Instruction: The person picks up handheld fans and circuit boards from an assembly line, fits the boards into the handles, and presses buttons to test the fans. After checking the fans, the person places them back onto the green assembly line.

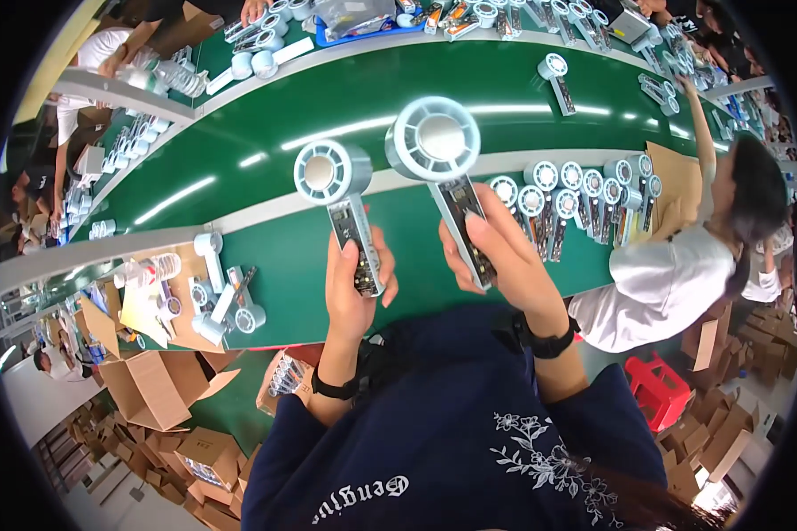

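Observation:
In my left hand [354, 283] I grip a light blue handheld fan [332, 173] by its handle, thumb on the front. A second handheld fan [434, 140] is in my right hand [502, 239], held a little higher and closer to me. Both have round heads with a silver centre disc, and their handles lie uncovered so that dark circuit boards show. The two fans are apart from each other, tilted, above the green bench [398, 257]. My fingers hide part of each handle.
Several similar fans [567, 203] stand grouped at the right of the bench; more lie at the left beside a plastic bottle [155, 267]. A green conveyor belt [257, 133] runs beyond, carrying one fan [555, 80]. A co-worker [682, 265] sits at right. Cardboard boxes [155, 389] and a red stool [657, 389] are below.

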`<action>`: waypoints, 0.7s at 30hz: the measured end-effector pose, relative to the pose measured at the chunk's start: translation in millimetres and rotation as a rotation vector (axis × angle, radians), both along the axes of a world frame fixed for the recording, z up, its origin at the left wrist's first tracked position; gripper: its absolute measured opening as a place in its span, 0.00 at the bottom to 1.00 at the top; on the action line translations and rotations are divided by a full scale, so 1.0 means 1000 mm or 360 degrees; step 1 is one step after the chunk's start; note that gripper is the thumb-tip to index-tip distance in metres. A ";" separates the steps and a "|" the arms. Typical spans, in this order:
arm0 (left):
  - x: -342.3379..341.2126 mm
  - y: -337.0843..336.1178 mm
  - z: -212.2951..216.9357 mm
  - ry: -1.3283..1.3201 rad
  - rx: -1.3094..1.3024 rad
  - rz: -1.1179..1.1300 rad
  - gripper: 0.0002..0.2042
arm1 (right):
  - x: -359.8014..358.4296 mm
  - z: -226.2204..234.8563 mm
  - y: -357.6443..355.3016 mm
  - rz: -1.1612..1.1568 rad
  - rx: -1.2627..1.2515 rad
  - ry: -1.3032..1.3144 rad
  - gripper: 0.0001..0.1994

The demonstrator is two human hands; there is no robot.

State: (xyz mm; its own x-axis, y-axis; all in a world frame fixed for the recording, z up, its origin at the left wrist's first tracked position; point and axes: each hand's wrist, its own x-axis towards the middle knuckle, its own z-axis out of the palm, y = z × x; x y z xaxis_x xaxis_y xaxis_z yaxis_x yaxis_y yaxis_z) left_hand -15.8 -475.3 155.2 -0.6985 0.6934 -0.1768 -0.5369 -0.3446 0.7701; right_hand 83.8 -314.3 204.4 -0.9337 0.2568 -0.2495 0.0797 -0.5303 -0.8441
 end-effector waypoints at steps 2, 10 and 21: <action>0.011 -0.006 0.018 0.0031 0.0055 -0.0035 0.20 | 0.019 0.007 -0.022 0.0016 0.0024 0.0050 0.20; 0.052 -0.030 0.042 0.0277 0.0029 -0.0070 0.21 | 0.054 0.010 -0.073 -0.0156 -0.0026 0.0151 0.21; 0.101 -0.040 0.057 0.0393 0.0136 0.0000 0.24 | 0.086 0.015 -0.089 -0.0243 0.0120 0.0326 0.21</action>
